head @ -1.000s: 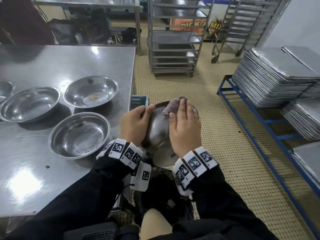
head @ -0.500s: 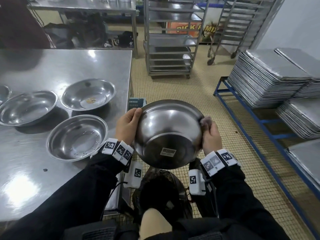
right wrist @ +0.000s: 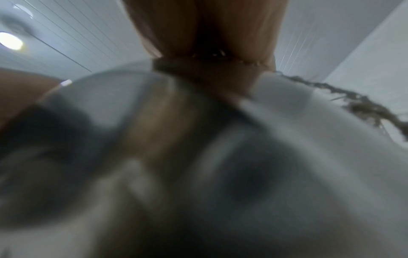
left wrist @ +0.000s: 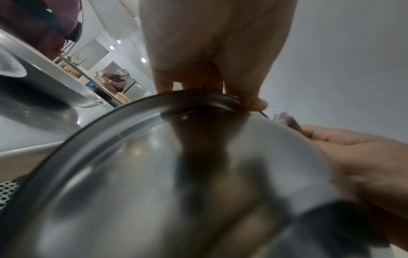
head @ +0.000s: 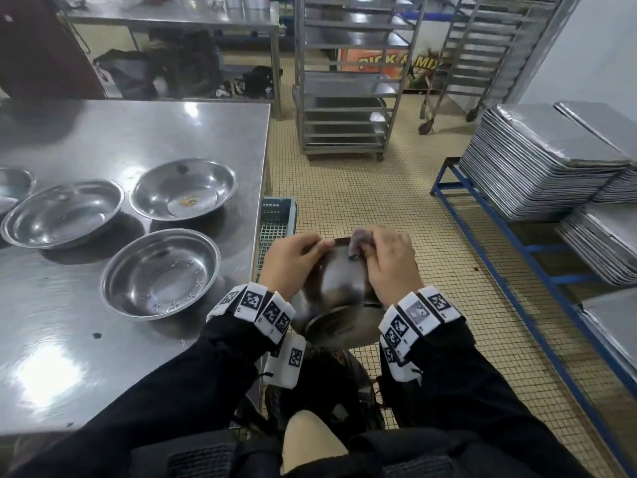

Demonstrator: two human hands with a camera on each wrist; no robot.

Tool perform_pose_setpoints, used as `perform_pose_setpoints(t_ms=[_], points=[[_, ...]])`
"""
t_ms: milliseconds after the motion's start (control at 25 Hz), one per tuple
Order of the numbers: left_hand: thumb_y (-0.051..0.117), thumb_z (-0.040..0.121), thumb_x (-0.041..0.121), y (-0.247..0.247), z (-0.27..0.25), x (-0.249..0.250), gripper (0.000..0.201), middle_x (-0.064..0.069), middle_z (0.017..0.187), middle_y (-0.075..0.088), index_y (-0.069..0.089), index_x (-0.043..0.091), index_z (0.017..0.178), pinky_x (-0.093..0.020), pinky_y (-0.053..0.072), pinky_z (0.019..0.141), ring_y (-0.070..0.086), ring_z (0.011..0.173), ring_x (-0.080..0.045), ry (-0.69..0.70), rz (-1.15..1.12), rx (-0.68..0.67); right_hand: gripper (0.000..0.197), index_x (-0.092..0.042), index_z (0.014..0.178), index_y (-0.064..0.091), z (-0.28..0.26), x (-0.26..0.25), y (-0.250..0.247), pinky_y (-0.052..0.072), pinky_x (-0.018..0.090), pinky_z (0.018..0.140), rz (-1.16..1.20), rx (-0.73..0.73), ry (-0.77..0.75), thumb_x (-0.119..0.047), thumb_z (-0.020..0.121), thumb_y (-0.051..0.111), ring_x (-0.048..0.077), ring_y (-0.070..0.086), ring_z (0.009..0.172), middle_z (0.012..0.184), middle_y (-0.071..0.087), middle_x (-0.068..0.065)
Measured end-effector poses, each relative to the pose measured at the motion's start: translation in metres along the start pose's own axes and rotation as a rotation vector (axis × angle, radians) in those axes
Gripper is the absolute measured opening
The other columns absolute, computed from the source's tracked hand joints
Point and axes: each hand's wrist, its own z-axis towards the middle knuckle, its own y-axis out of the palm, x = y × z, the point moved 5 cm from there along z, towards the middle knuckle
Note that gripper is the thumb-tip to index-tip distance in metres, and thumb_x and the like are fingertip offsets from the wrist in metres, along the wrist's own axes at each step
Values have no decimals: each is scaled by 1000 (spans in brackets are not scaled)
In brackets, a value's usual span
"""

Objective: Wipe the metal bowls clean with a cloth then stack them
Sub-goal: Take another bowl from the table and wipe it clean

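I hold a metal bowl (head: pixel 339 288) off the table's right edge, over my lap, its underside turned toward me. My left hand (head: pixel 293 260) grips its far left rim, fingers curled over the edge (left wrist: pixel 198 82). My right hand (head: pixel 389 260) holds a greyish-purple cloth (head: pixel 360 241) bunched against the bowl's far rim. In the left wrist view the bowl (left wrist: pixel 176 174) fills the frame, with the cloth (left wrist: pixel 287 120) at its right. The right wrist view is blurred; the bowl (right wrist: pixel 220 157) and a frayed cloth edge (right wrist: pixel 353 103) show there. Three more bowls (head: pixel 160 272) (head: pixel 184 188) (head: pixel 63 213) stand apart on the steel table (head: pixel 103 132).
A further bowl (head: pixel 13 188) is cut off at the table's left edge. A blue crate (head: pixel 275 219) sits on the floor by the table. Stacked metal trays (head: pixel 537 167) rest on a blue rack at right. Wheeled tray racks (head: pixel 344 98) stand behind on the tiled floor.
The bowl was tipped from showing its base to me toward a steeper angle. My right hand moved with the cloth from the right rim up to the far rim.
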Motion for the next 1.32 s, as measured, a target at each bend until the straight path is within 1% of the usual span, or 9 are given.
perform_pose_setpoints(t_ms=[120, 280, 400, 480, 680, 840, 960, 1080, 1320], points=[[53, 94, 44, 0, -2, -17, 34, -2, 75, 67, 68, 15, 85, -40, 50, 72, 60, 73, -19, -77, -24, 59, 30, -4, 124, 51, -5, -5, -4, 44, 32, 95, 203, 143, 48, -14, 96, 46, 19, 46, 112, 125, 48, 12], [52, 96, 39, -6, -2, -27, 29, -2, 73, 67, 69, 18, 84, -38, 46, 68, 59, 70, -20, -155, -178, 151, 45, -11, 138, 43, -28, -9, -17, 40, 10, 87, 337, 311, 73, -15, 94, 52, 9, 44, 106, 127, 42, 10], [52, 96, 41, -11, 3, -29, 35, -5, 68, 65, 67, 16, 78, -44, 48, 67, 58, 65, -23, -158, -210, 207, 39, -20, 132, 44, -47, -35, -7, 45, 35, 99, 327, 270, -86, -26, 94, 50, 16, 45, 121, 131, 45, -3], [49, 95, 47, -16, 6, -26, 44, -9, 65, 64, 66, 10, 76, -46, 48, 64, 58, 64, -27, -123, -164, 237, 38, -22, 132, 48, -48, -50, 4, 32, 42, 111, 137, 233, -155, -33, 96, 40, 20, 34, 134, 139, 44, -2], [49, 97, 43, -26, 9, -20, 50, -14, 59, 58, 63, 4, 70, -36, 36, 54, 45, 54, -17, -88, -146, 271, 50, -22, 136, 44, -4, -25, 1, 35, 33, 104, 199, 160, 158, -46, 98, 24, 17, 42, 123, 135, 46, 1], [50, 98, 39, -37, 6, -27, 50, 7, 46, 41, 45, 16, 53, -31, 27, 53, 33, 48, -7, -153, -202, 379, 37, -22, 128, 52, -10, 25, 1, 39, 27, 84, 592, 31, 578, -37, 101, 32, 19, 55, 110, 111, 58, -3], [47, 98, 43, -41, 8, -23, 50, 0, 51, 45, 49, 12, 59, -33, 30, 54, 37, 52, -14, -166, -136, 413, 38, -24, 136, 43, -22, 1, -1, 42, 27, 93, 545, 114, 410, -29, 99, 41, 14, 51, 118, 126, 54, -6], [46, 97, 45, -38, 10, -10, 51, -6, 56, 55, 60, 6, 68, -33, 35, 55, 43, 53, -17, -135, -108, 391, 49, -21, 143, 35, -22, -50, 3, 24, 35, 112, 295, 215, 56, -37, 96, 38, 20, 28, 139, 149, 34, 1], [49, 87, 63, -28, 10, -6, 66, -15, 57, 56, 58, 3, 64, -44, 41, 56, 48, 55, -28, -124, -116, 346, 59, -19, 149, 22, 17, -15, 3, 13, 41, 118, 231, 67, 306, -49, 98, 25, 21, 17, 143, 155, 23, 1]])
